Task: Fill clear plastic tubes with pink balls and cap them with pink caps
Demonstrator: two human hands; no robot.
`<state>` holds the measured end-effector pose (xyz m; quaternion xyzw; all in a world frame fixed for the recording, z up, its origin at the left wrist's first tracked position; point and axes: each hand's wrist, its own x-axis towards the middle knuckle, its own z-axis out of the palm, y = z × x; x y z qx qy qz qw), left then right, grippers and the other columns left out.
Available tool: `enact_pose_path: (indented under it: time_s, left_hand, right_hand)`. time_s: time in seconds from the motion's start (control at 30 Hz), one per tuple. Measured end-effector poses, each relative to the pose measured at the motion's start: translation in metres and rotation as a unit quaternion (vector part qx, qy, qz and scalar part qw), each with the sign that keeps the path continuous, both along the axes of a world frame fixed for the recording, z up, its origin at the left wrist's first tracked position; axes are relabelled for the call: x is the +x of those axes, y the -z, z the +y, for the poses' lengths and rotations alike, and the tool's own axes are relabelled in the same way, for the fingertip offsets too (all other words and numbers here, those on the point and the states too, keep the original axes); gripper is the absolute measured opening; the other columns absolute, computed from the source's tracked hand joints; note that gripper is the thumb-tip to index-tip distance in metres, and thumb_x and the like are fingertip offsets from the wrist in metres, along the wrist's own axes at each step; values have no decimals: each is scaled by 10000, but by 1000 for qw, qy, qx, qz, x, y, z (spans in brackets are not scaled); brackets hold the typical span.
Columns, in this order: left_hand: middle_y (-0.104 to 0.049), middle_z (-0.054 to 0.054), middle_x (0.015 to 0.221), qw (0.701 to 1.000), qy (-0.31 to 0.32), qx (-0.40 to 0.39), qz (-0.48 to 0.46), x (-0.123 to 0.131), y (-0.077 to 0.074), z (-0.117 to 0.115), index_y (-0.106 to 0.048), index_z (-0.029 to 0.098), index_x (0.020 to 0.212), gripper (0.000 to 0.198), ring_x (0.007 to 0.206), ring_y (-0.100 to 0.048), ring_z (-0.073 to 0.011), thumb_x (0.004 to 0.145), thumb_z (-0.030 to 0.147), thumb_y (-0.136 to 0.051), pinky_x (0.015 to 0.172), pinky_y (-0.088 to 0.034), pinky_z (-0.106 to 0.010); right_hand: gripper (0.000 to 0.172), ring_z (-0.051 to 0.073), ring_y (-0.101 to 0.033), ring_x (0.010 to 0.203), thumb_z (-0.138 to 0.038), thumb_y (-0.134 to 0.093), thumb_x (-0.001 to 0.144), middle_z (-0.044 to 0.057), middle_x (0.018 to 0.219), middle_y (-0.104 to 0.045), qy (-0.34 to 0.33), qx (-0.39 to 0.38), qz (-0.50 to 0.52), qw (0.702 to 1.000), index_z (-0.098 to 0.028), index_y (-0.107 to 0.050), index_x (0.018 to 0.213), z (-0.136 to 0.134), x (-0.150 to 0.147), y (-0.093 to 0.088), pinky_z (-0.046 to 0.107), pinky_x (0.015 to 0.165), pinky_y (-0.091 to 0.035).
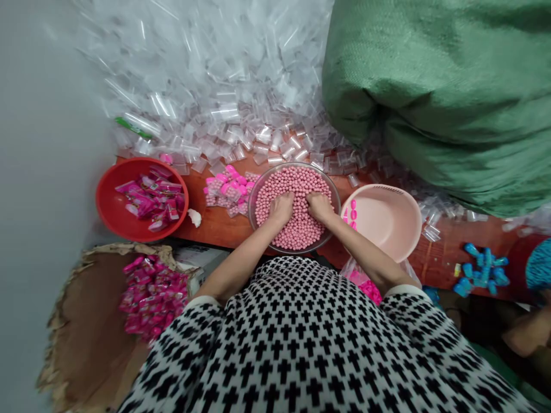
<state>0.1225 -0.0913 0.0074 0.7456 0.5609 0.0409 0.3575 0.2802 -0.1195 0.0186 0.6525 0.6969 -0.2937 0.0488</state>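
Both hands are down among small pink balls [301,229] that fill a round bowl [252,210] on the table in front of me. My left hand [282,207] is closed at the left of the bowl's middle, its fingertips turned in toward the balls. At the right, my right hand [319,206] is closed in much the same way. Whatever lies inside the fingers is hidden. Beside the bowl, on the left, is a pile of clear tubes with bright pink caps [230,186], several with pink balls inside.
A red basin [107,215] of pink packets stands left; a pale pink basin [387,229] with pink caps at its edge stands right. Loose clear tubes [241,126] cover the back, beside a large green sack [439,97]. Blue pieces [484,269] and another person's arm [527,332] are far right.
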Motion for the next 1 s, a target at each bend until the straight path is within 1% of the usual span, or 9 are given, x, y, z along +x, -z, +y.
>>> enact_pose_path:
  time_s: [0.13,0.27,0.37,0.5,0.57,0.67,0.77,0.9,1.0]
  left_hand:
    - [-660,-50,865,982,-78,-2,-169,-16,9,-5,-569,180,826,136,853,-627,-209,734,87,-607,818,-478,-332]
    - [-647,-73,1042,934,-133,-21,-330,-27,9,-15,-541,174,825,214,997,-618,-196,715,253,-707,868,-484,-326]
    - [-646,-77,1061,913,-165,-30,-372,-27,6,-21,-538,180,829,273,1022,-617,-192,704,325,-733,894,-484,-332]
    - [-631,6,826,890,-206,-83,-397,-25,1,-25,-530,188,906,305,759,-632,-139,728,363,-704,749,-528,-292]
    - [-644,5,848,900,-196,-80,-382,-26,-4,-27,-548,189,997,318,742,-638,-143,747,335,-680,727,-540,-296]
    - [-675,-45,1060,938,-130,-7,-320,-30,-13,-29,-578,198,1123,373,928,-656,-187,764,257,-663,866,-521,-338]
    - [-685,-61,1086,962,-72,30,-262,-33,-18,-32,-622,193,1083,311,993,-643,-212,776,233,-655,941,-483,-362]
    - [-678,-40,916,934,-122,-27,-336,-27,-17,-35,-608,172,1002,270,819,-645,-173,789,331,-656,801,-527,-319]
    - [-676,-32,919,906,-132,-60,-399,-21,-19,-35,-606,171,945,352,828,-645,-167,723,415,-727,798,-528,-309]
  right_hand:
    - [285,200,-584,960,-109,-486,764,80,1025,-665,119,40,178,976,-153,-636,1003,-9,7,8,312,889,-435]
    - [213,180,-575,930,-265,-660,684,13,937,-637,235,70,396,885,-191,-610,878,-23,3,5,331,913,-433]
    - [288,170,-569,912,-331,-727,623,0,904,-621,290,62,468,833,-198,-604,847,-28,-3,1,329,900,-442]
    - [389,149,-562,864,-370,-760,573,-18,870,-599,347,48,511,785,-211,-587,882,-31,-7,-3,310,855,-465]
    - [424,146,-561,859,-363,-766,564,-17,886,-596,351,53,520,777,-217,-575,913,-32,-7,-5,309,860,-469]
    - [465,154,-567,903,-357,-756,591,7,995,-605,333,73,525,780,-233,-557,992,-35,-5,-11,321,889,-472]
    - [494,166,-563,955,-356,-736,633,27,1078,-598,302,96,515,796,-238,-549,1074,-38,-2,-18,330,919,-467]
    - [514,172,-563,952,-397,-698,704,28,1073,-593,265,89,496,822,-244,-545,1170,-42,1,-24,324,892,-484]
    - [528,179,-579,924,-421,-688,742,29,1036,-606,224,91,491,837,-234,-554,1217,-42,0,-24,325,858,-495]
